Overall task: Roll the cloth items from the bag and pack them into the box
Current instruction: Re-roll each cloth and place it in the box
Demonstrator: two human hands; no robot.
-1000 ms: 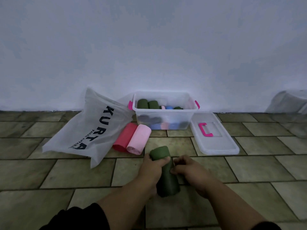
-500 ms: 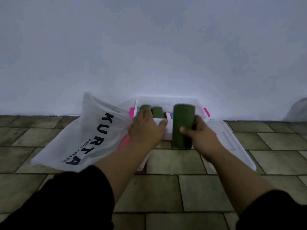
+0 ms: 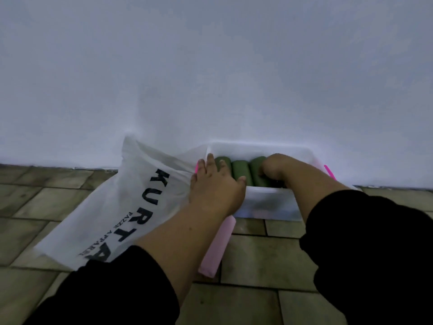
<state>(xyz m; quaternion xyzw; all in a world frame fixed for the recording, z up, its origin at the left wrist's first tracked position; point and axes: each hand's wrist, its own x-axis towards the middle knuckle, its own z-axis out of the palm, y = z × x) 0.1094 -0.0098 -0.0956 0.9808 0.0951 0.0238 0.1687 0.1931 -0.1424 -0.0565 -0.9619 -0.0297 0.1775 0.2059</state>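
Observation:
A clear plastic box point(image 3: 269, 204) with pink latches stands against the wall. Three dark green cloth rolls lie side by side in its top layer. My right hand point(image 3: 278, 167) reaches into the box, its fingers curled down around the rightmost green roll point(image 3: 256, 171). My left hand point(image 3: 215, 186) rests flat on the box's front left corner, fingers spread over the leftmost green roll point(image 3: 221, 160) and thumb on the rim. A pale pink cloth roll point(image 3: 220, 249) lies on the floor, partly under my left forearm. The white bag point(image 3: 131, 202) printed "KURTA" lies to the left.
The floor is of grey-green tiles point(image 3: 257, 266) and meets a plain white wall point(image 3: 210, 78) just behind the box. A pink latch point(image 3: 330, 172) sticks out at the box's right end. My right sleeve hides the floor to the right of the box.
My right hand has carried the green roll from above the box's front down into it, beside the other two green rolls. My left hand stays on the left corner. The view has moved closer.

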